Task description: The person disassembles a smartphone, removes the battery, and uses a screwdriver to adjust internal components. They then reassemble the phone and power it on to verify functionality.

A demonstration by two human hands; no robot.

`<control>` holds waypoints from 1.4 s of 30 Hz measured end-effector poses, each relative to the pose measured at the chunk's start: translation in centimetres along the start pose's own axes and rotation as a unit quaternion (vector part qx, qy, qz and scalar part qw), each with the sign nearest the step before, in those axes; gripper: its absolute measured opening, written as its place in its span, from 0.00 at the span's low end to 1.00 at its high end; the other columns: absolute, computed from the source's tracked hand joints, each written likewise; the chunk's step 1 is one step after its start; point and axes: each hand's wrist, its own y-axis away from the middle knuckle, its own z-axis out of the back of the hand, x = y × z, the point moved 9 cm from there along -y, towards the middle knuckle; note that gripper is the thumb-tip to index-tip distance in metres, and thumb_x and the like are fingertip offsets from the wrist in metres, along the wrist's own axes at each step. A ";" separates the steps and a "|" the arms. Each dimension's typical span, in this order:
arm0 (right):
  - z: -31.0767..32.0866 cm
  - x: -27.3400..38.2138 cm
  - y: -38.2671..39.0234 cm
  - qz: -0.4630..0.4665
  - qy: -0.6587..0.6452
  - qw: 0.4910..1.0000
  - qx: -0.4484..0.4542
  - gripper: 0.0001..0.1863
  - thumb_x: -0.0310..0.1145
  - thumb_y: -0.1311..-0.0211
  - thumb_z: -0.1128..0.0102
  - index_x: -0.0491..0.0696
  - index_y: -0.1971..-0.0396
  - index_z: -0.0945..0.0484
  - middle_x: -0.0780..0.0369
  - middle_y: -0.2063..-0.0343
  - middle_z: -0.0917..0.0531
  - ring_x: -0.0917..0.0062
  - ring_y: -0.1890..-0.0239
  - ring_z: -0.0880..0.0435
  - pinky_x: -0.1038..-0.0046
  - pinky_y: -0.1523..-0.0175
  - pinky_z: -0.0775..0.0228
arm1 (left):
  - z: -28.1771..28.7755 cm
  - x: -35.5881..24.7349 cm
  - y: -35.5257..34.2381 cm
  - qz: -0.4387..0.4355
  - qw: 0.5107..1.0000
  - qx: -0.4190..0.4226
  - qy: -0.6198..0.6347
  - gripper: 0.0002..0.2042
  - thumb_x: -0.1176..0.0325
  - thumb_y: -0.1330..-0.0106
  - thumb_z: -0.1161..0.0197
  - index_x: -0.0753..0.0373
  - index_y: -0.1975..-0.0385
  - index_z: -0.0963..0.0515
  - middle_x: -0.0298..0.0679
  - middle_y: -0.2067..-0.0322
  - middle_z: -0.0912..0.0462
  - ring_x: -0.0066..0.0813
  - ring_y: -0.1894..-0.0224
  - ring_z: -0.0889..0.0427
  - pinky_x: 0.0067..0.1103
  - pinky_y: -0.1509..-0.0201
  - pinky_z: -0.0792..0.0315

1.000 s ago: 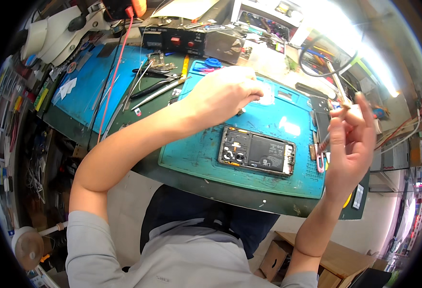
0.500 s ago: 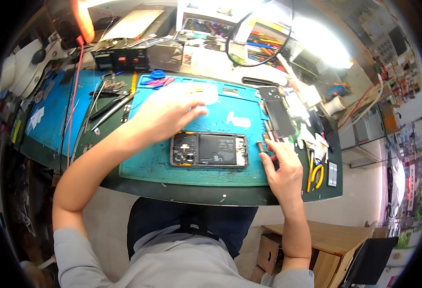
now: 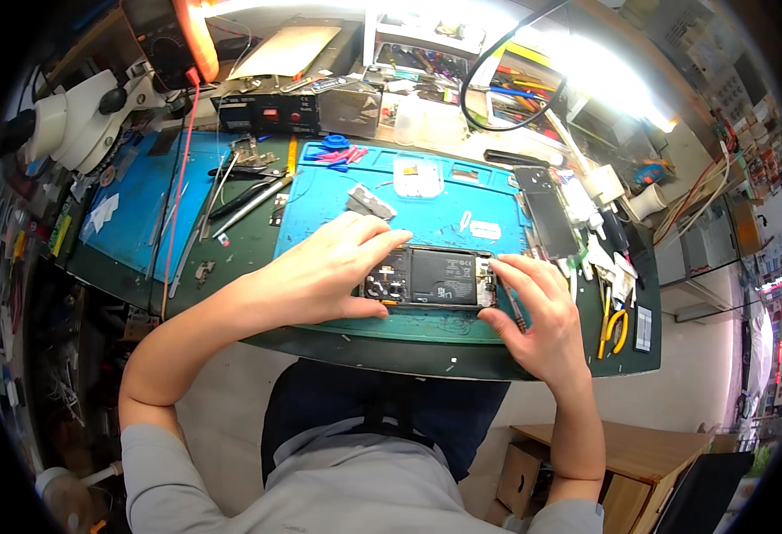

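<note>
- At the centre of the frame, the opened smartphone (image 3: 444, 278) lies crosswise — long axis left to right.
- Left hand (image 3: 328, 271) spans its left end, thumb lowermost.
- Right hand (image 3: 540, 322) grips its right end — equally near.

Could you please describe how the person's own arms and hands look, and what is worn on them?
The left sleeve and the right sleeve are light grey and short, ending near the elbows. The left forearm and right forearm are bare. The left hand and right hand wear no gloves.
</note>
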 end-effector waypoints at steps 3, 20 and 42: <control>-0.9 -1.0 0.7 -0.103 0.031 0.994 0.029 0.26 0.25 0.40 0.29 0.46 0.40 0.19 0.56 0.48 0.17 0.57 0.46 0.17 0.60 0.42 0.23 | 0.1 -0.1 0.3 -0.007 0.999 -0.035 0.003 0.44 0.69 0.47 0.19 0.64 0.27 0.32 0.50 0.39 0.25 0.50 0.38 0.25 0.37 0.33 0.27; -4.3 -0.1 -4.6 -0.010 -0.235 0.960 0.149 0.39 0.38 0.44 0.20 0.49 0.31 0.23 0.50 0.36 0.20 0.50 0.34 0.22 0.55 0.29 0.30 | 2.9 2.8 -0.9 0.006 0.963 -0.096 0.251 0.43 0.65 0.38 0.21 0.63 0.23 0.37 0.45 0.36 0.26 0.34 0.33 0.25 0.31 0.27 0.31; -8.7 0.1 -5.4 -0.168 -0.584 0.766 0.209 0.45 0.33 0.30 0.26 0.49 0.18 0.41 0.56 0.40 0.20 0.75 0.38 0.20 0.67 0.36 0.19 | 1.9 1.6 -2.3 0.040 0.871 -0.159 0.464 0.57 0.76 0.33 0.31 0.52 0.16 0.72 0.44 0.16 0.67 0.47 0.15 0.53 0.42 0.17 0.46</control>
